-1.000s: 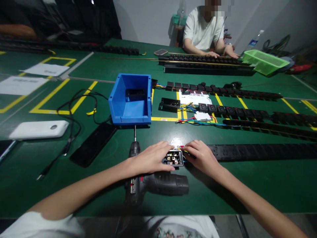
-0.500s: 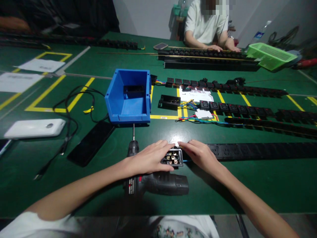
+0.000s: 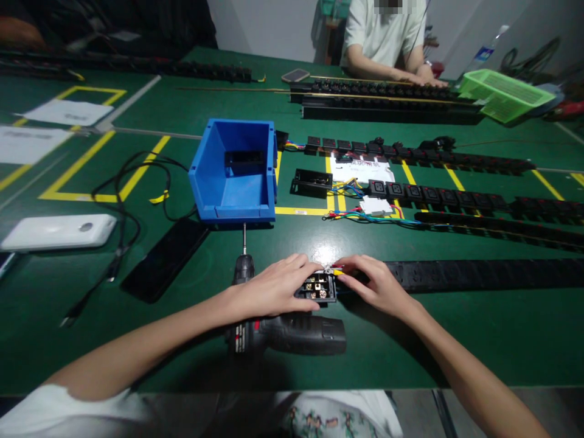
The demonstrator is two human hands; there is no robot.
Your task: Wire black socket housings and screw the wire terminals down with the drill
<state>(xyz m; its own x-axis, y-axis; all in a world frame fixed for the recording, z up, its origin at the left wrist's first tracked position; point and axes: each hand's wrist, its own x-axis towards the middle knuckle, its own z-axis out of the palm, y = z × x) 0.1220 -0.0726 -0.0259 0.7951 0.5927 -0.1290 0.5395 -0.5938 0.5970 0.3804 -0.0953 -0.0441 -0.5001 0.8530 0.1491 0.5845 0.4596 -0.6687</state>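
Note:
My left hand (image 3: 278, 285) is closed around a black terminal block (image 3: 320, 287), fingers along its far side and thumb along its near side. Brass-coloured screws show in the block's open top. At its right end, my right hand (image 3: 376, 281) pinches a wire with a yellow sleeve (image 3: 338, 272), its metal end over the block's far right corner. Behind the right hand, a long black power strip (image 3: 465, 275) stretches off to the right. A cordless drill (image 3: 305, 334) lies under and beside my left hand, its bit pointing away from me.
A blue bin (image 3: 235, 213) with a black part inside stands beyond the drill. To the left lie a black phone (image 3: 164, 260), a white power bank (image 3: 59, 232) and cables. More socket strips (image 3: 438, 198) lie behind. A co-worker (image 3: 385, 36) sits opposite, near a green basket (image 3: 506, 94).
My right hand has shifted slightly and its fingers have opened out from the block's corner, so the yellow-sleeved wire now shows. My left hand keeps its hold. The whole view has shifted a little.

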